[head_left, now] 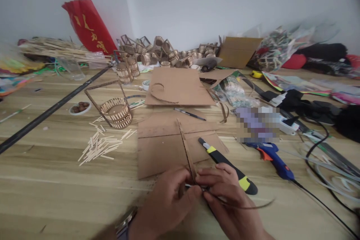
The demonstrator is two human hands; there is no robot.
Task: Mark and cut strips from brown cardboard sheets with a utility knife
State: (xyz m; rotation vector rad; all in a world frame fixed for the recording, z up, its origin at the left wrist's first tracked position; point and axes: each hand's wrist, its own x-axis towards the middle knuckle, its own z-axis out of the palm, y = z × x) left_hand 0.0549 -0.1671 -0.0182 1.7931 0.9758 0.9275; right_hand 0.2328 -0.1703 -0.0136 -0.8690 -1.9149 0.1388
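Close to me, my left hand (176, 195) and my right hand (225, 191) meet with fingertips pinched together on a narrow cardboard strip (185, 146). One end of the strip points away over a flat cardboard sheet (157, 161); a thin curved length trails to the right below my right hand. The fingers hide where these lengths meet, so I cannot tell whether they are one piece. Just beyond my right hand lies a black and yellow utility knife (225, 161). A black pen (189, 114) rests farther up, beside a second cardboard piece (177, 86) bearing a curled strip.
Left of the sheets stand a small stick basket (115, 112), a bowl of brown balls (80, 108) and loose sticks (98, 146). A blue glue gun (277, 163) with its cord lies right. Many small baskets (168, 52) are heaped by the wall; a black bar (56, 105) crosses the left.
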